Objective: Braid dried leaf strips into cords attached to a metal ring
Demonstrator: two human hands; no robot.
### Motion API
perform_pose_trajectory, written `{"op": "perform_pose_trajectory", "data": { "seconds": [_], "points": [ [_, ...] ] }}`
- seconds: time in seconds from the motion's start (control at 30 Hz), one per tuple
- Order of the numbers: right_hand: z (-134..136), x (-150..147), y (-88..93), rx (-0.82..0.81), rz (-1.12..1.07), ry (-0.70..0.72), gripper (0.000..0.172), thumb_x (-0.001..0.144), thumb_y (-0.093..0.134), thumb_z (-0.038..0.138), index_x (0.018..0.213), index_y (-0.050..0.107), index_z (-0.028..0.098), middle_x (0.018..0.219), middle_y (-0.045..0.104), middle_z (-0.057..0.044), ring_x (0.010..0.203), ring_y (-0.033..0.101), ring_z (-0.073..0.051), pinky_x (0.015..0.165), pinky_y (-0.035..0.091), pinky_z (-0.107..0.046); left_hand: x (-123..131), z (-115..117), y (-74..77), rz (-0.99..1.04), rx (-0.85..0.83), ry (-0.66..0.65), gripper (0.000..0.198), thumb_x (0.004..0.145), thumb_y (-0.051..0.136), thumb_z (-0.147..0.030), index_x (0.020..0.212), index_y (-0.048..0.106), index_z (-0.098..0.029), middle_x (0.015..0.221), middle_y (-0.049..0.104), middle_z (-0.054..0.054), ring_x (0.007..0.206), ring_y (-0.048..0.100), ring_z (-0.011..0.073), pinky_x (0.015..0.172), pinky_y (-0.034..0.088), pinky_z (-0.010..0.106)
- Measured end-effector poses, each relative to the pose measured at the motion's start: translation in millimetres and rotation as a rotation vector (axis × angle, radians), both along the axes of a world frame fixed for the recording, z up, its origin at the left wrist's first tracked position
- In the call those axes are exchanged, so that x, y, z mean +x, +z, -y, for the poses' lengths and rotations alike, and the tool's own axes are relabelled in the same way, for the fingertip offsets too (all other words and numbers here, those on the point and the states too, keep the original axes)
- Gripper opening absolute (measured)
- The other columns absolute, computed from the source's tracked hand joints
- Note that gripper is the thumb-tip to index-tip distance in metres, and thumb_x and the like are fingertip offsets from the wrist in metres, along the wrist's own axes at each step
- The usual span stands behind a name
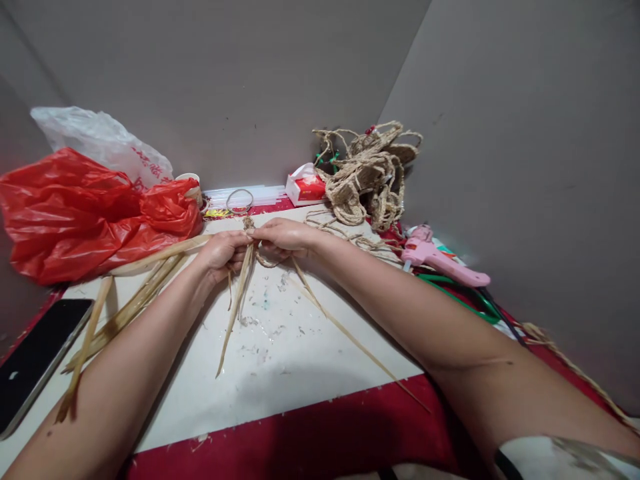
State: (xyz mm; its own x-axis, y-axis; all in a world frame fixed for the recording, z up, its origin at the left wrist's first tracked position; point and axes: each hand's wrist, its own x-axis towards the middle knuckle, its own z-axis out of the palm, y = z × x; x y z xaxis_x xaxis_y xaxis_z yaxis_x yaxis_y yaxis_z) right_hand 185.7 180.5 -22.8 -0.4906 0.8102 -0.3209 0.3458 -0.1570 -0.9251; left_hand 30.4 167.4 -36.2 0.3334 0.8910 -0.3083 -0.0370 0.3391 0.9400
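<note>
Both hands meet over the far middle of a white board. My left hand is closed, its thumb and fingers pinching dried plant strips that hang down toward me. From the right, my right hand pinches the same bundle, fingertips touching the left ones. A small knotted end of twisted straw cord sticks up just beyond the fingertips. One long thin strip trails from under my right hand to the board's near right edge. The fingers partly hide the join.
Loose dried leaves and a phone lie at left, near a red plastic bag. Behind are clear sticks, a metal ring and a tissue pack. Coiled straw rope and a pink glue gun sit right.
</note>
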Motion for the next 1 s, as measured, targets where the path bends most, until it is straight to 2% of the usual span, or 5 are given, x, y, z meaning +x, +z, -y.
{"op": "perform_pose_trajectory", "data": {
  "seconds": [0.1, 0.3, 0.57, 0.8, 1.0],
  "points": [
    [-7.1, 4.9, -4.8, 0.015, 0.024, 0.037, 0.038, 0.089, 0.051, 0.042, 0.063, 0.048, 0.014, 0.039, 0.028, 0.009, 0.032, 0.020, -0.003, 0.031, 0.015, -0.017, -0.7, 3.3, 3.6, -0.030, 0.056, -0.084, 0.015, 0.077, 0.055, -0.018, 0.062, 0.054, -0.014, 0.045, 0.021, -0.008, 0.037, 0.014, 0.0015, 0.039, 0.008, 0.020],
    [-14.7, 13.8, -8.4, -0.206, -0.153, 0.203, 0.039, 0.091, 0.046, 0.041, 0.062, 0.038, 0.017, 0.043, 0.024, 0.010, 0.034, 0.015, -0.002, 0.033, 0.011, -0.014, -7.0, -0.1, 2.5, -0.103, 0.144, -0.111, 0.012, 0.077, 0.058, -0.021, 0.068, 0.053, -0.015, 0.045, 0.021, -0.009, 0.038, 0.013, 0.0019, 0.040, 0.007, 0.020],
    [-9.7, 3.5, -11.6, -0.244, -0.179, -0.021, 0.027, 0.085, 0.046, 0.020, 0.059, 0.042, 0.016, 0.038, 0.026, 0.009, 0.031, 0.014, -0.003, 0.031, 0.009, -0.016, -11.7, -2.2, 3.5, -0.349, 0.299, -0.172, 0.013, 0.076, 0.056, -0.025, 0.068, 0.057, -0.014, 0.046, 0.029, -0.008, 0.039, 0.021, 0.0046, 0.040, 0.013, 0.020],
    [-1.2, -4.3, -13.6, -0.181, -0.136, -0.114, 0.023, 0.084, 0.044, 0.016, 0.063, 0.054, 0.012, 0.035, 0.025, 0.009, 0.029, 0.015, -0.002, 0.032, 0.008, -0.018, -5.9, 8.9, 13.7, -0.929, 0.676, -0.132, 0.025, 0.081, 0.046, -0.027, 0.062, 0.058, -0.014, 0.055, 0.050, 0.000, 0.052, 0.042, 0.0111, 0.051, 0.030, 0.023],
    [-0.3, -4.6, -16.8, -0.346, -0.287, -0.166, 0.035, 0.086, 0.042, 0.017, 0.053, 0.030, 0.018, 0.036, 0.025, 0.009, 0.030, 0.012, -0.002, 0.030, 0.009, -0.016, 17.0, 34.2, 8.8, -1.448, 0.865, -0.097, 0.036, 0.088, 0.033, -0.027, 0.095, 0.064, -0.011, 0.084, 0.068, 0.016, 0.077, 0.064, 0.0276, 0.064, 0.041, 0.033]
  ]
}}
